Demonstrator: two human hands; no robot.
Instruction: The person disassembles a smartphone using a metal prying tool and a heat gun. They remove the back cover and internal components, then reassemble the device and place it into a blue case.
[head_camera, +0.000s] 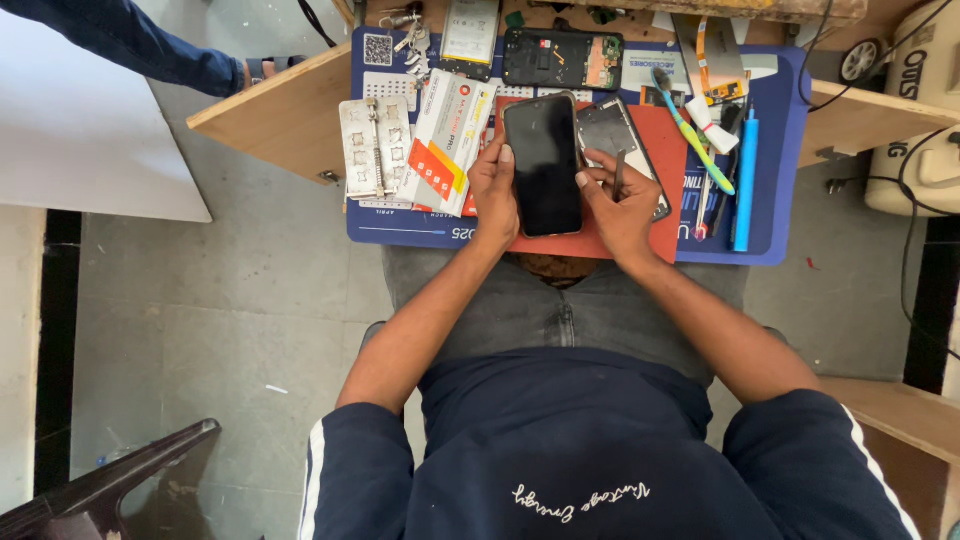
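Observation:
A black phone screen (545, 165) lies face up on a red pad (668, 150) atop a blue work mat (770, 150). My left hand (493, 195) grips its left edge, thumb on the glass. My right hand (618, 205) steadies the right edge and holds thin metal tweezers (619, 172) between its fingers. Just right of the screen, partly under my right hand, sits a grey phone frame (610, 130).
On the mat: an opened phone body (560, 57), a battery (470, 35), a metal clamp plate (372, 150), white-and-orange packets (445, 140), a toothbrush (690, 130), a blue pen tool (746, 180). Another person's sleeve and foot (150, 45) at top left; white appliance (925, 120) at right.

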